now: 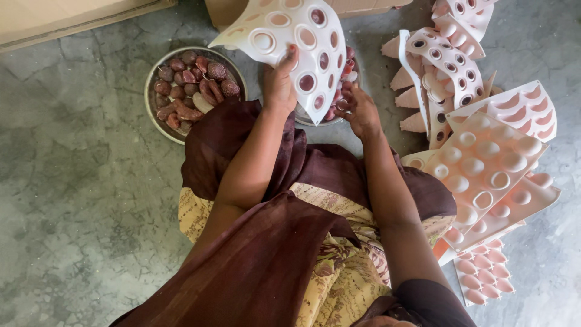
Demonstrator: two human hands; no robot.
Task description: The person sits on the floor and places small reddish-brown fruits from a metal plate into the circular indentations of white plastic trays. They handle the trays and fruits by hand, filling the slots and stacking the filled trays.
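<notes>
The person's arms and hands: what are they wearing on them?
Both forearms are bare, with no gloves on the left hand or right hand. A dark maroon cloth drapes by the left arm; a dark sleeve edge shows at the right upper arm.

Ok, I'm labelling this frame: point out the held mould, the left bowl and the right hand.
Mould [302, 36], head view, its middle.
Left bowl [151, 103], head view, left rim.
Right hand [361, 112], head view, back of hand.
</notes>
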